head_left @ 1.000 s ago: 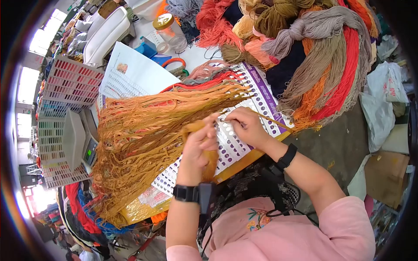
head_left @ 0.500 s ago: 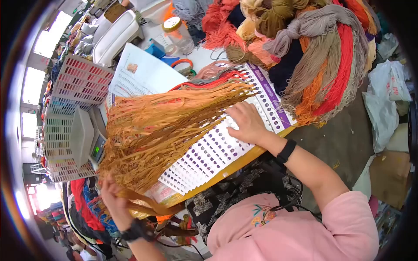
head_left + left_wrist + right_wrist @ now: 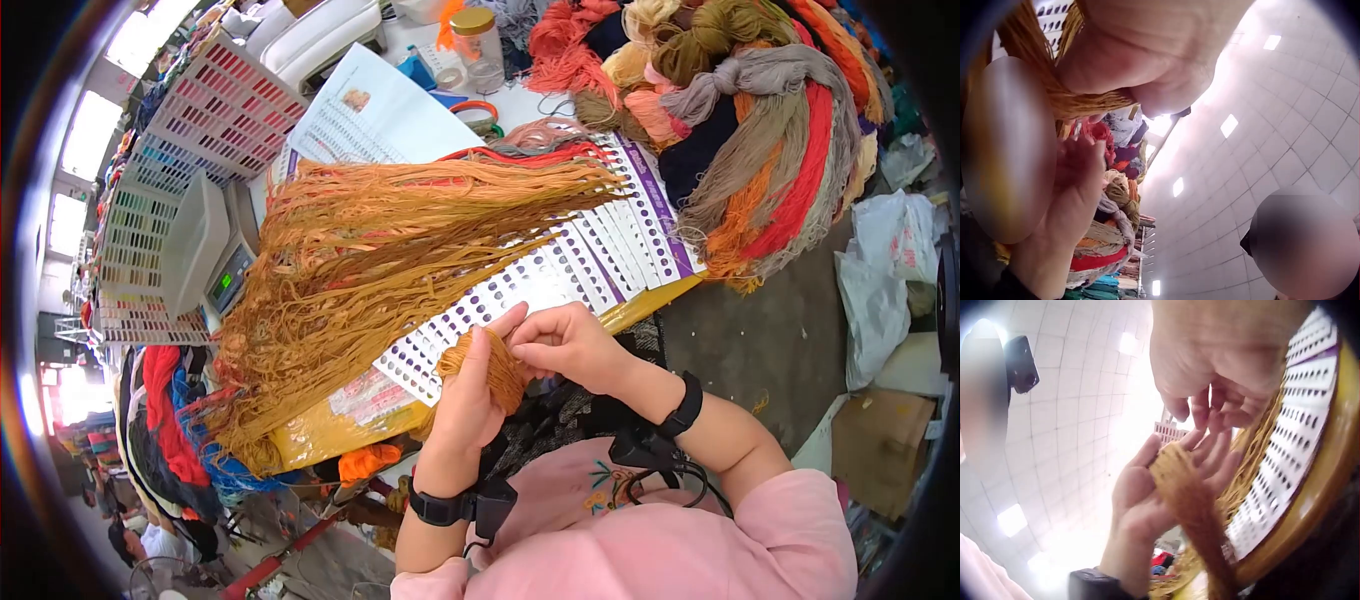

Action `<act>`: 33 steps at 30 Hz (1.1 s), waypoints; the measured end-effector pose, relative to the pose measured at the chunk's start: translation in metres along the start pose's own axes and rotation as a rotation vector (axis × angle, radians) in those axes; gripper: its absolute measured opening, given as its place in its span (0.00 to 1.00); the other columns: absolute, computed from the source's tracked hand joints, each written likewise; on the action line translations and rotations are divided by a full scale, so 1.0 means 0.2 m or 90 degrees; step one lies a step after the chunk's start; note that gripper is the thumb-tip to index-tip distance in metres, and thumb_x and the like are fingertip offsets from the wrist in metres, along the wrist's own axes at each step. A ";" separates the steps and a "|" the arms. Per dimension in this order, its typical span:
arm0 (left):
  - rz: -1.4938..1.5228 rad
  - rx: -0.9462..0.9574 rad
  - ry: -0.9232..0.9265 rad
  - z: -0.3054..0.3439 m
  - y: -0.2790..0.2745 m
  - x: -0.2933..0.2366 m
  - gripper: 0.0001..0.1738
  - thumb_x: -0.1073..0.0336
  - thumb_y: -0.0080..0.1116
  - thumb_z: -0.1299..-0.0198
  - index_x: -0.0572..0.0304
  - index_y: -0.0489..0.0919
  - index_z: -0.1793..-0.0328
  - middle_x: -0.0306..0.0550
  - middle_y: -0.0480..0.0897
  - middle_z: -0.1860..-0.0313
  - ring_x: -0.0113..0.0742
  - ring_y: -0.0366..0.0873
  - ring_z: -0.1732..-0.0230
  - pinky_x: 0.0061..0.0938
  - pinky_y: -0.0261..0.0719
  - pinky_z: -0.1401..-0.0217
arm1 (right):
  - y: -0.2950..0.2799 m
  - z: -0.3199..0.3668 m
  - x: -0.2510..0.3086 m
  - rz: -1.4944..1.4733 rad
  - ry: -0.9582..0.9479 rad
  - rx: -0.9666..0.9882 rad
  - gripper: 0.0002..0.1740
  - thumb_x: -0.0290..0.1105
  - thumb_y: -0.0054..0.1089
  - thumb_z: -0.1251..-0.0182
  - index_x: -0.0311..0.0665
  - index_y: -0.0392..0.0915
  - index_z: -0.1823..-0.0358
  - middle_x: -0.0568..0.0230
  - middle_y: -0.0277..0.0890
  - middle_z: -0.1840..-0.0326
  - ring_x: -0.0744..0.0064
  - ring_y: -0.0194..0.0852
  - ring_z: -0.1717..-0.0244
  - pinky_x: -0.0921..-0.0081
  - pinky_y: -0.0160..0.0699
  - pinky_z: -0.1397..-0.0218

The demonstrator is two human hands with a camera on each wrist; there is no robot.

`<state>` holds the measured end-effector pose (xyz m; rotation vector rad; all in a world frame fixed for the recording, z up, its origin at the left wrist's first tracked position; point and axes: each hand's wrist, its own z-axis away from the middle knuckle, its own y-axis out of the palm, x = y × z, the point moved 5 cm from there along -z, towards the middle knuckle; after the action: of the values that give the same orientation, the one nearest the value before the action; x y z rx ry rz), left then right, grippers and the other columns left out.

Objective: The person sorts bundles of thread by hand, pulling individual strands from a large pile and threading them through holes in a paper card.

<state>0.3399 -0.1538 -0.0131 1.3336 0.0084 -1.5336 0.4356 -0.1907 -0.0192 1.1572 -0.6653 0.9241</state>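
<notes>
A thick golden-brown thread bundle (image 3: 505,380) (image 3: 1185,487) lies across the palm of my left hand (image 3: 468,405) (image 3: 1141,497), held between thumb and fingers. The left wrist view shows its strands (image 3: 1094,102) beside the left hand (image 3: 1147,53). My right hand (image 3: 575,348) (image 3: 1066,206) (image 3: 1229,362) has bent fingers, their tips close to the left fingertips at the bundle's edge; whether they pinch a strand cannot be made out. Behind the hands, rows of golden and orange threads (image 3: 400,240) hang from punched white cards (image 3: 520,290).
At the back stand a lidded jar (image 3: 478,50) and a printed sheet (image 3: 385,110). Large yarn skeins (image 3: 760,150) cover the right back. On the left are a scale (image 3: 232,265) and a colour chart (image 3: 190,140). Yellow wrapping (image 3: 345,430) edges the table's front.
The left hand has come back from the far left with the bundle to the front of the cards. The right hand has left the cards and joined it; the view has shifted.
</notes>
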 end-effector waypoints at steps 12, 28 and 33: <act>0.113 0.017 -0.018 0.06 -0.03 0.02 0.36 0.44 0.21 0.38 0.74 0.61 0.44 0.58 0.70 0.52 0.46 0.72 0.55 0.38 0.74 0.53 | 0.07 0.01 -0.02 -0.001 0.023 0.002 0.06 0.25 0.53 0.47 0.30 0.76 0.71 0.68 0.72 0.79 0.85 0.65 0.83 0.90 0.63 0.81; 0.117 -0.013 0.053 0.12 -0.08 -0.01 0.16 0.66 0.44 0.41 0.73 0.70 0.52 0.51 0.74 0.57 0.34 0.74 0.61 0.28 0.75 0.59 | 0.07 0.04 -0.01 -0.088 -0.023 0.025 0.02 0.24 0.50 0.47 0.33 0.72 0.74 0.68 0.71 0.78 0.85 0.60 0.84 0.89 0.60 0.81; 0.091 -0.027 0.079 0.12 -0.08 -0.03 0.15 0.66 0.44 0.41 0.71 0.71 0.54 0.50 0.75 0.59 0.35 0.74 0.60 0.29 0.74 0.58 | 0.08 0.04 -0.03 -0.109 0.000 0.078 0.02 0.25 0.51 0.45 0.34 0.71 0.73 0.70 0.70 0.78 0.85 0.61 0.82 0.88 0.61 0.79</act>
<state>0.3112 -0.1577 -0.0094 1.3639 0.0235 -1.3224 0.4182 -0.1987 -0.0139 1.3022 -0.5071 0.8286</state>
